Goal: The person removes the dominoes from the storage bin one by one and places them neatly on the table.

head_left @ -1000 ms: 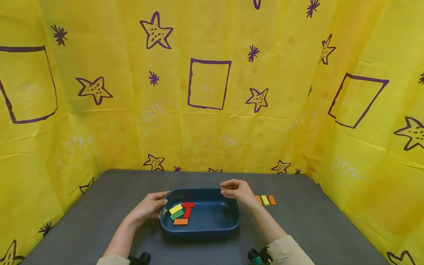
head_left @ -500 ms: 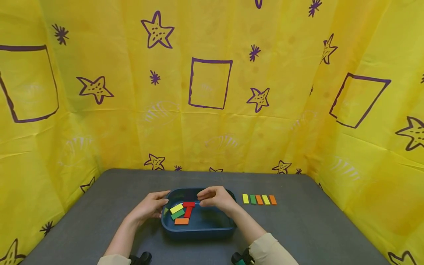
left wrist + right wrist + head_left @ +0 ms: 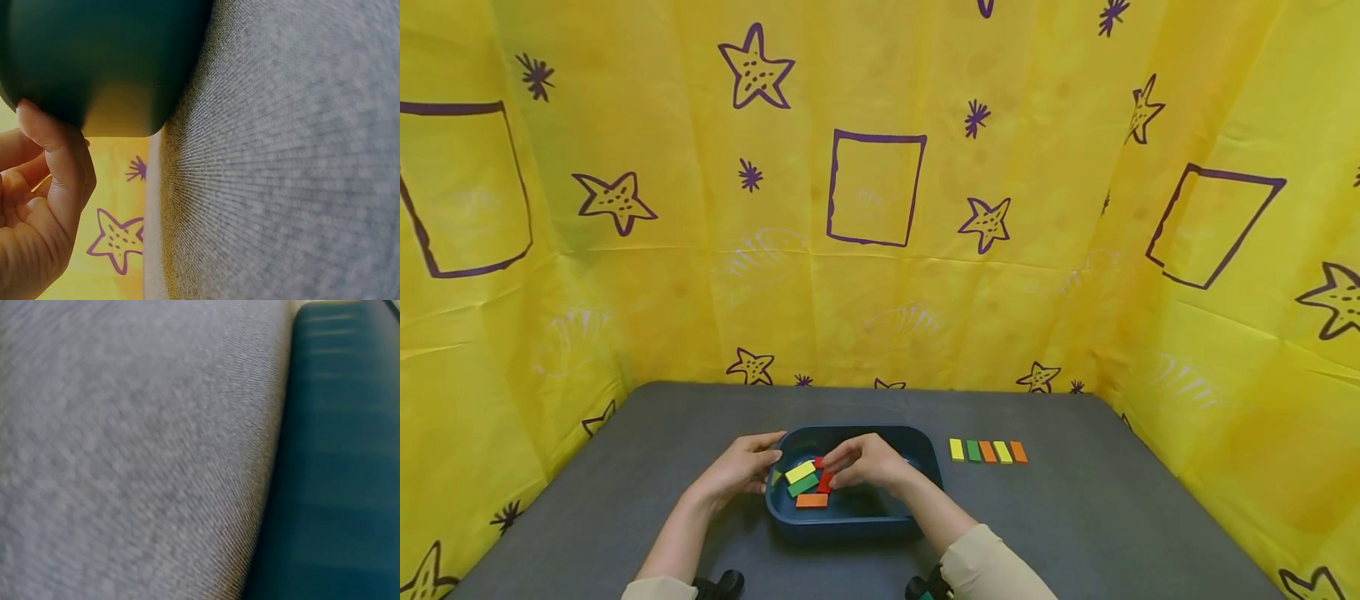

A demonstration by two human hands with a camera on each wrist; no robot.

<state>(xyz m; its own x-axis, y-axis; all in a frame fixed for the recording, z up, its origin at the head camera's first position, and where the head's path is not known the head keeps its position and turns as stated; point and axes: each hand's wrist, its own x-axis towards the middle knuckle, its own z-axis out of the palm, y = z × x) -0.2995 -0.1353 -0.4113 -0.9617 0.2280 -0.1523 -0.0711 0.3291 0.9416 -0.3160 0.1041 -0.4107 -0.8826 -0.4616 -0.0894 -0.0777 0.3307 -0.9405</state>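
Head high; wrists against tray [image 3: 850,527].

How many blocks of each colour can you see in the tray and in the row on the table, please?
Yellow blocks: 3
Green blocks: 2
Orange blocks: 3
Red blocks: 1 visible, partly under the right hand
Total: 9; more may lie hidden under the hand.
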